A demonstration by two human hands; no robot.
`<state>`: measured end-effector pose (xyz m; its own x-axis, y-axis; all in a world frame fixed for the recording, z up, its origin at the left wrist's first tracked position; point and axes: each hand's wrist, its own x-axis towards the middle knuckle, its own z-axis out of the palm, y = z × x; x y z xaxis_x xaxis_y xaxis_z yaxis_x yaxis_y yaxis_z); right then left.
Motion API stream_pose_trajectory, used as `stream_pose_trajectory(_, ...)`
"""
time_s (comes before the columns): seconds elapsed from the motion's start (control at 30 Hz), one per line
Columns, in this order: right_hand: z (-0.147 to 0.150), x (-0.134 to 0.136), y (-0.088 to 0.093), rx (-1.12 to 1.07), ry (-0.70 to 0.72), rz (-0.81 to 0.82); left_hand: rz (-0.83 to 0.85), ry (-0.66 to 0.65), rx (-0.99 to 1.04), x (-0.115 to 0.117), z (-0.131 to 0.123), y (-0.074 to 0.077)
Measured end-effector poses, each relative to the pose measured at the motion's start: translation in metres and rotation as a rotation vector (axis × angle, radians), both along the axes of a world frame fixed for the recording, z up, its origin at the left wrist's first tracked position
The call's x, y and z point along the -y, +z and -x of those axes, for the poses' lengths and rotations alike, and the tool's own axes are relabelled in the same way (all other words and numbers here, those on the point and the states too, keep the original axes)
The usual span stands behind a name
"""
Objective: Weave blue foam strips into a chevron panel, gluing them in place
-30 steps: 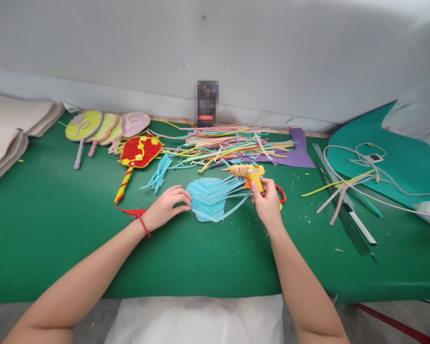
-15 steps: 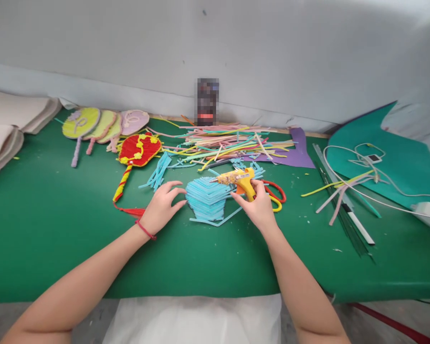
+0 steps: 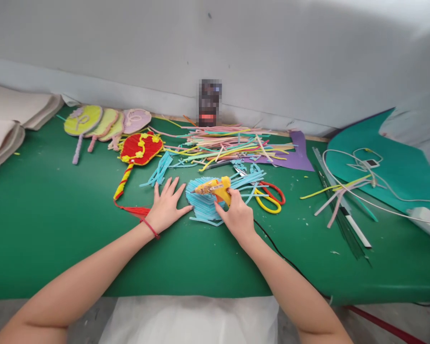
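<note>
My right hand (image 3: 237, 213) grips a yellow hot glue gun (image 3: 220, 188) by its handle, its nozzle pointing left. Beneath the gun lies a fan-shaped panel (image 3: 201, 206) covered with light blue pipe cleaners in a chevron pattern. The gun hides part of it. My left hand (image 3: 166, 204) rests with fingers spread on the green table, at the panel's left edge. Above that hand is a small bundle of blue pipe cleaners (image 3: 162, 169). Scissors (image 3: 271, 197) with red and yellow handles lie right of the gun, beside more blue pipe cleaners (image 3: 249, 180).
A red and yellow fan (image 3: 141, 149) with a tassel lies left of centre, pastel fans (image 3: 83, 120) behind it. Mixed pipe cleaners (image 3: 229, 143) are heaped at the back before a pixelated upright device (image 3: 209, 102). Teal sheet (image 3: 408, 167) and a white cable (image 3: 390, 184) occupy the right.
My right hand has carried the glue gun left, over the blue panel, uncovering the scissors and a black cord. My left hand's fingers have spread and flattened onto the table.
</note>
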<state>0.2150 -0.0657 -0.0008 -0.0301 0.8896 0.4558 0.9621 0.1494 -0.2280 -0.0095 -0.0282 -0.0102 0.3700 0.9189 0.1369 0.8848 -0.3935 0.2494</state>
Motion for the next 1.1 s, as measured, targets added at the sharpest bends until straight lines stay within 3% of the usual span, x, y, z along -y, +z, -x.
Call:
stream_pose_trajectory(0.4, 0.0084, -0.0045, -0.0048, 0.070, 0.075, -0.093, 0.038, 0.011, 0.012, 0.0013, -0.0028, 0.0052)
stream_pose_trajectory(1.1, 0.0079, -0.0050, -0.0031, 0.042, 0.109, -0.021, 0.014, 0.043, 0.003, 0.0007, -0.0066, 0.0033)
